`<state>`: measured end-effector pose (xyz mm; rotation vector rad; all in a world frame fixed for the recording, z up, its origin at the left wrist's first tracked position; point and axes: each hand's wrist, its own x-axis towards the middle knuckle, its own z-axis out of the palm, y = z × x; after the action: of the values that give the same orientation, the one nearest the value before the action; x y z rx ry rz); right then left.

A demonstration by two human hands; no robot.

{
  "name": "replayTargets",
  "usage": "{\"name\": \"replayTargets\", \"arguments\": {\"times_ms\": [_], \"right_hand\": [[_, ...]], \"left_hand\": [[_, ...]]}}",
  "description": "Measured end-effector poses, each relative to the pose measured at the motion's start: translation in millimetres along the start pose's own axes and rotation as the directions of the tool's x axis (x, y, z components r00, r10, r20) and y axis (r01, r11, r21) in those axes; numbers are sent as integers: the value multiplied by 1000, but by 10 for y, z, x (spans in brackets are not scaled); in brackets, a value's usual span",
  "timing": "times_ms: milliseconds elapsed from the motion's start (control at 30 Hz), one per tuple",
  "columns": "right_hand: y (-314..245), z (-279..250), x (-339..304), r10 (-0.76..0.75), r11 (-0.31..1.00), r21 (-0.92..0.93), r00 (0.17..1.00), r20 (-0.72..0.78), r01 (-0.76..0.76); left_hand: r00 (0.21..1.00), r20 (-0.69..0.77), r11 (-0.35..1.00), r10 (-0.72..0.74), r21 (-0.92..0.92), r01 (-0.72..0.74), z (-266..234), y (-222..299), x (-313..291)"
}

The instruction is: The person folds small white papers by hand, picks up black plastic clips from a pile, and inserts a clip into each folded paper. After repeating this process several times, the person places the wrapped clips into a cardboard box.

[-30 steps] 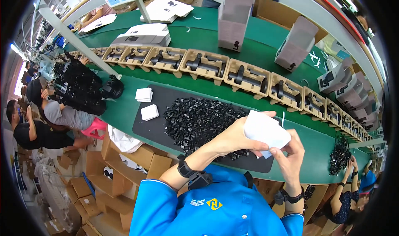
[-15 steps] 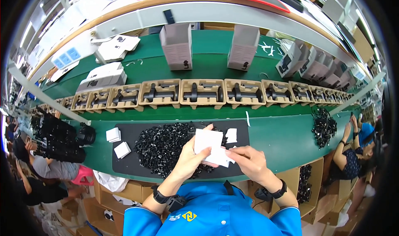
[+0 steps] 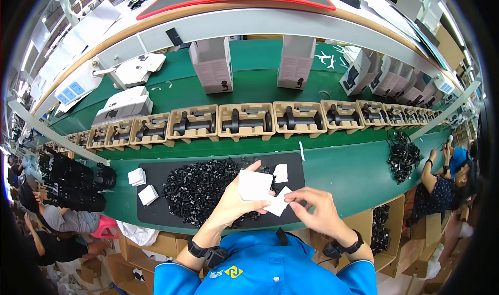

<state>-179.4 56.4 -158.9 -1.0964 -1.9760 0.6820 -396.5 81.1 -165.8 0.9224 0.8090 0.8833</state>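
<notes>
My left hand (image 3: pixel 234 204) holds a small white paper bag (image 3: pixel 254 185) upright above a black mat (image 3: pixel 156 212). My right hand (image 3: pixel 316 212) pinches the lower corner of another white bag (image 3: pixel 277 205) just beside it. A heap of small black plastic parts (image 3: pixel 200 188) lies on the mat under and left of my left hand. One more white bag (image 3: pixel 280 173) lies flat on the mat beyond my hands.
Two small stacks of white bags (image 3: pixel 143 186) sit at the mat's left end. A row of tan pulp trays holding black devices (image 3: pixel 244 121) runs along the green conveyor belt (image 3: pixel 343 175). Upright grey boxes (image 3: pixel 212 65) stand behind. A person (image 3: pixel 447 183) sits to the right by black cables (image 3: pixel 403 155).
My view has swung from the right end of the belt toward its middle. My hands with the white bags have come lower over the mat's right part, and my right hand now pinches a second bag.
</notes>
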Motion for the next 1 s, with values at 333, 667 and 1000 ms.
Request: {"name": "replayTargets", "arguments": {"times_ms": [333,667,1000], "right_hand": [[261,90,170,248,892,287,909,334,-348],[602,56,-108,346,855,375,932,105,-359],[1265,-49,-148,401,710,462,845,355,-531]], "left_hand": [[998,53,930,45,363,-61,-55,-29,102],[999,-33,865,-21,500,35,206,-323,450],[991,129,559,43,819,-131,211,-628,1043]]}}
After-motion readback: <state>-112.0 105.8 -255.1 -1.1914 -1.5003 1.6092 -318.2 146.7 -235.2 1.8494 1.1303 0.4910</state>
